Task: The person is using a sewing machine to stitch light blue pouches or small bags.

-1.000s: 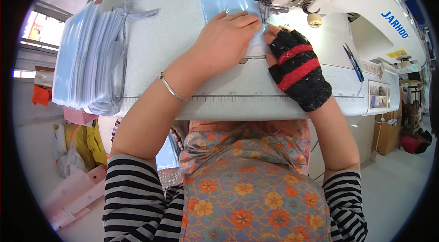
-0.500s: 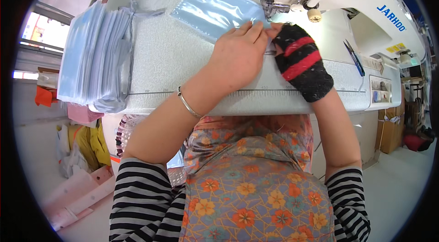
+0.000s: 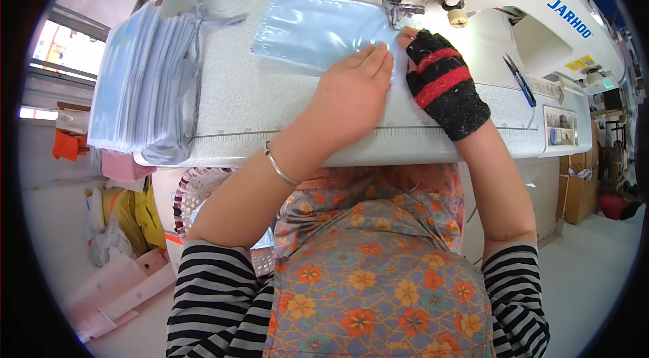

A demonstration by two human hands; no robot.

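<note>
A light-blue, shiny rectangular sheet, perhaps a plastic-faced pouch point(image 3: 318, 28), lies on the sewing table with its right end at the sewing machine's needle area point(image 3: 395, 14). My left hand point(image 3: 353, 91) rests on its near right part, fingers stretched out together and pressing flat. In a black fingerless glove with red stripes, my right hand point(image 3: 446, 81) has its fingertips bent together at the sheet's right edge, close to the presser foot. The glove and the palm partly hide those fingers.
A thick stack of similar light-blue pieces point(image 3: 138, 81) hangs over the table's left edge. Blue-handled snips point(image 3: 520, 81) and a small parts tray point(image 3: 560, 129) lie at the right. The white machine head point(image 3: 514, 6) overhangs the far right. Below sits a woven basket point(image 3: 196, 196).
The sheet has swung so that its long edges run more level, with its far left corner lower. Both hands have stayed on it near the needle, shifting only slightly.
</note>
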